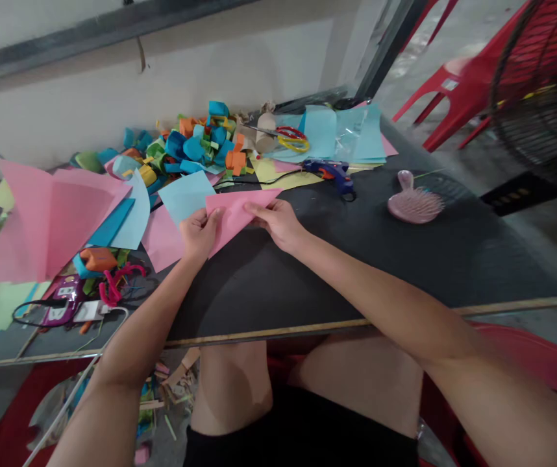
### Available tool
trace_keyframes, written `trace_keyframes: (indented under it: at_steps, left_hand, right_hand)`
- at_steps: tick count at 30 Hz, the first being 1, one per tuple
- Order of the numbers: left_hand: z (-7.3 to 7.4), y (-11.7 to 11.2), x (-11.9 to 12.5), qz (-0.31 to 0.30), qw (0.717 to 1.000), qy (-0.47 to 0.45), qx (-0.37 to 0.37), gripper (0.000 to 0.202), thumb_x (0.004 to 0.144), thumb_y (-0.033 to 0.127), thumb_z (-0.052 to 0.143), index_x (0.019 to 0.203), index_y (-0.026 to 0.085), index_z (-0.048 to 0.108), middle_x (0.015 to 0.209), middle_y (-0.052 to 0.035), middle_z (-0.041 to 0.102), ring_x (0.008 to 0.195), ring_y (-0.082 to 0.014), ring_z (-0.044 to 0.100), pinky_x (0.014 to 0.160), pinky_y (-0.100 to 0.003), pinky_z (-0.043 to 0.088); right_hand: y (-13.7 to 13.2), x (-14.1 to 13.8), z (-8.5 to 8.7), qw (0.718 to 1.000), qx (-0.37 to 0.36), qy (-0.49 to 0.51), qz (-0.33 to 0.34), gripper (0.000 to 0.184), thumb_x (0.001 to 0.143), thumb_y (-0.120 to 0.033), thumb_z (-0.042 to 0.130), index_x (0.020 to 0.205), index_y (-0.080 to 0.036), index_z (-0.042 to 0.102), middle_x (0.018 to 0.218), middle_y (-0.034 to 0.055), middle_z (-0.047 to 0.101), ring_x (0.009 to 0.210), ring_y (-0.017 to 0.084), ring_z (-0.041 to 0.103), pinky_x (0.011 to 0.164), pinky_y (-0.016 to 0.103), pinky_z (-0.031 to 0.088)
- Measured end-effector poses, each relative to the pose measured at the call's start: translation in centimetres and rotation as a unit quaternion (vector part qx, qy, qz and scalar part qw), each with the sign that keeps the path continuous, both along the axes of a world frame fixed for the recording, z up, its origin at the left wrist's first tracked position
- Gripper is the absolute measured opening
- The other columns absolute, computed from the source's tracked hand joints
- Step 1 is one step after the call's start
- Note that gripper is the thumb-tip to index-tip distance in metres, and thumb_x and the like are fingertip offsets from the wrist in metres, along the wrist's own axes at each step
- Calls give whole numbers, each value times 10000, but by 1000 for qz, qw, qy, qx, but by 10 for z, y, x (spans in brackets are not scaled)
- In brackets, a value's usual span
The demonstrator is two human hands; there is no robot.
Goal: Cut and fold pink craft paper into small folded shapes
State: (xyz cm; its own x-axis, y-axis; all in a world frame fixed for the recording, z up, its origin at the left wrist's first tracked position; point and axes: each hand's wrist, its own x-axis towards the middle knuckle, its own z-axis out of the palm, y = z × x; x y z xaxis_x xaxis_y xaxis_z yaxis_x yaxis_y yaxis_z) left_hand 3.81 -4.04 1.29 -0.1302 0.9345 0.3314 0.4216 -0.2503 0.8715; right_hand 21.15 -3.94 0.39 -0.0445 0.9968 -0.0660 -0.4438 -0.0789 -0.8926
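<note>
Both my hands hold a folded pink paper sheet just above the black tabletop. My left hand pinches its lower left edge, fingers closed on the paper. My right hand presses and grips the sheet's right side near the pointed end. A light blue sheet lies just behind the pink one, and another pink sheet lies under my left hand.
A pile of coloured paper scraps sits at the back. Scissors, a blue glue gun and a pink hairbrush lie to the right. Large pink sheets and cables crowd the left. Red chairs stand beyond.
</note>
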Motion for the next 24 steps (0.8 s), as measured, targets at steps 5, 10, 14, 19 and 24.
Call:
trace_keyframes:
  at_steps: [5,10,14,19,24]
  left_hand:
    - [-5,3,0,-10,998,-57,-16,392,771,486,689,576,161,589,540,24,482,517,-82,401,479,-214,321]
    - [-8,4,0,-40,993,-104,-40,386,746,534,696,673,155,682,578,12,542,534,-92,456,498,-216,365]
    - [-9,5,-1,-56,989,-126,-48,406,735,558,700,751,153,724,629,-1,602,559,-100,505,522,-219,403]
    - [-13,6,-2,-72,987,-136,-46,405,743,560,697,756,156,730,621,-2,609,569,-106,530,535,-218,423]
    - [-13,6,-2,-72,987,-136,-48,410,741,567,697,743,158,727,627,-1,613,565,-104,528,529,-215,416]
  right_hand:
    - [-2,0,1,1000,8,-7,-6,388,484,-471,889,711,-208,717,688,0,712,692,167,666,732,337,553]
    - [-2,-1,2,1000,14,-8,-9,379,472,-469,893,687,-213,713,685,-3,707,677,158,652,710,328,549]
    - [-2,-1,2,999,23,-13,-19,386,471,-464,895,699,-209,716,678,-3,700,678,159,646,716,337,549]
    - [-2,0,1,999,33,-14,-23,383,470,-447,899,707,-204,722,665,-3,688,655,156,632,707,344,549]
    - [-1,0,0,998,42,-20,-40,360,469,-422,904,692,-204,725,660,-8,681,641,144,617,711,336,542]
